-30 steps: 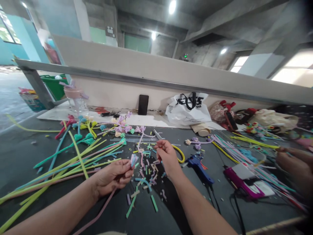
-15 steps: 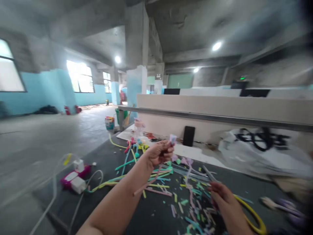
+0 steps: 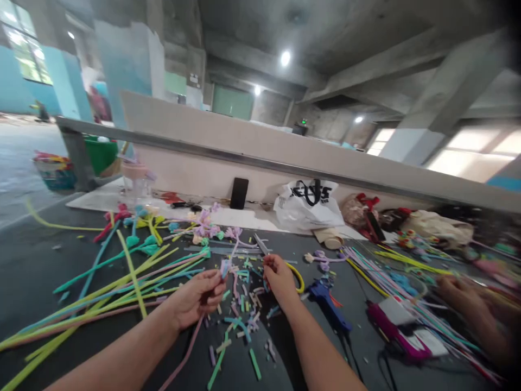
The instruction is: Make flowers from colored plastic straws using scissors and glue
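My left hand (image 3: pixel 203 290) is closed, its fingertips pinching a small bundle of light blue and pink pipe cleaner (image 3: pixel 225 267). A long pink pipe cleaner (image 3: pixel 189 347) hangs below that hand; whether it joins the bundle is hidden. To the right, my right hand (image 3: pixel 279 277) is closed around scissors (image 3: pixel 261 244), with the blades pointing away from me and a yellow handle loop showing beside the hand. Between and below both hands lie many short cut pieces of pipe cleaner (image 3: pixel 244 323) in green, pink, purple and yellow.
Long pipe cleaners (image 3: pixel 118 288) and finished-looking flowers (image 3: pixel 148 244) lie left. A blue glue gun (image 3: pixel 329 309) and a magenta power strip (image 3: pixel 401 331) with cords are right. Another person's hand (image 3: pixel 468 304) works at far right. A phone (image 3: pixel 239 193) and white bag (image 3: pixel 309 203) stand behind.
The view has turned right and down, bringing the glue gun and another person's hand into sight. My hands have come closer together, still holding the pipe cleaner bundle and scissors.
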The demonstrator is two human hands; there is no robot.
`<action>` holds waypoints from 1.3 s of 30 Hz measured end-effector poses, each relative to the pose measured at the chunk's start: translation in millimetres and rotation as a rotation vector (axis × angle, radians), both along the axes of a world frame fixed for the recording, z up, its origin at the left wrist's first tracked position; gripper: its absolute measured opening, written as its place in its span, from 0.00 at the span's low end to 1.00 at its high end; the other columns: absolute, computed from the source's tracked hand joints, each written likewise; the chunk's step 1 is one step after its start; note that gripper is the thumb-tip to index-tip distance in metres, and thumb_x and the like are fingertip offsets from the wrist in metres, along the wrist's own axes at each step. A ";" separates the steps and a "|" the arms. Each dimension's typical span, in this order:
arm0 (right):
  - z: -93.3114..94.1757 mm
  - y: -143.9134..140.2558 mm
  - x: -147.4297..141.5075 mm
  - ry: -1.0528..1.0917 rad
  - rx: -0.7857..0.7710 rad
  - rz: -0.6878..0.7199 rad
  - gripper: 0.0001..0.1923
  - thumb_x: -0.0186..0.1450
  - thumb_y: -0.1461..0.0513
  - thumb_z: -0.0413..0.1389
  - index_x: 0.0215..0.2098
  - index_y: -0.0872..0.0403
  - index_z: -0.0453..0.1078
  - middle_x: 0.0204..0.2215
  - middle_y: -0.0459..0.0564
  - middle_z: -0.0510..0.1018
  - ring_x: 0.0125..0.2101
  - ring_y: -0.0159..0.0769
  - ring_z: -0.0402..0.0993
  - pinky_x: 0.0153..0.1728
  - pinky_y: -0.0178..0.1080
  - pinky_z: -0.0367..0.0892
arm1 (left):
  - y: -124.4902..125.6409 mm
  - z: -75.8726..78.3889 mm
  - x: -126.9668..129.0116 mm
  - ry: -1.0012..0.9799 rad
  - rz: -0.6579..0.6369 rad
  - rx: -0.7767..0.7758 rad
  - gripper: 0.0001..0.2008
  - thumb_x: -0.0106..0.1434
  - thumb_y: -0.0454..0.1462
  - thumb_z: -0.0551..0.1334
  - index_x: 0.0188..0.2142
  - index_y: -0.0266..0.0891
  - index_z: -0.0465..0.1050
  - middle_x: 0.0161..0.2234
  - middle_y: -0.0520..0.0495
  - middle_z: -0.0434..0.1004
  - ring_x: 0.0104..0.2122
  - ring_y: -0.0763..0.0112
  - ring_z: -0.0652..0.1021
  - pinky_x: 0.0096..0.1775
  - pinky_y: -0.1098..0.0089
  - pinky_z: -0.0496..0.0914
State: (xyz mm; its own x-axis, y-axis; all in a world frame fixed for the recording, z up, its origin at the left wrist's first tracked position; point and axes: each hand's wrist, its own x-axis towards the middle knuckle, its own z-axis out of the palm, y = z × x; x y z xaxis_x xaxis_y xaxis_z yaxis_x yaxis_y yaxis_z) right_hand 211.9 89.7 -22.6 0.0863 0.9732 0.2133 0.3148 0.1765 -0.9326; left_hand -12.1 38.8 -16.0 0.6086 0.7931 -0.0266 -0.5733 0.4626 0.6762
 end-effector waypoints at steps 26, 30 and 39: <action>11.1 -7.5 -2.8 -0.930 0.117 -0.039 0.09 0.59 0.69 0.48 0.31 0.52 0.69 0.26 0.46 0.76 0.30 0.36 0.68 0.37 0.40 0.50 | 1.4 1.0 -1.4 0.029 -0.030 -0.116 0.10 0.58 0.38 0.59 0.25 0.36 0.62 0.19 0.56 0.60 0.13 0.86 0.55 0.13 0.81 0.43; 11.7 -11.7 -11.4 -0.893 0.192 0.036 0.09 0.59 0.67 0.52 0.33 0.48 0.71 0.34 0.45 0.76 0.38 0.37 0.68 0.40 0.40 0.50 | 1.6 1.9 -0.2 0.044 -0.032 -0.118 0.11 0.57 0.39 0.61 0.25 0.37 0.61 0.18 0.56 0.59 0.13 0.87 0.54 0.13 0.81 0.42; 7.9 -10.8 -21.9 -0.971 0.189 0.186 0.06 0.57 0.68 0.53 0.27 0.51 0.68 0.29 0.43 0.74 0.36 0.36 0.66 0.43 0.41 0.48 | 4.0 1.1 0.8 0.044 -0.046 -0.161 0.10 0.57 0.39 0.60 0.25 0.37 0.60 0.18 0.56 0.59 0.13 0.86 0.55 0.13 0.81 0.42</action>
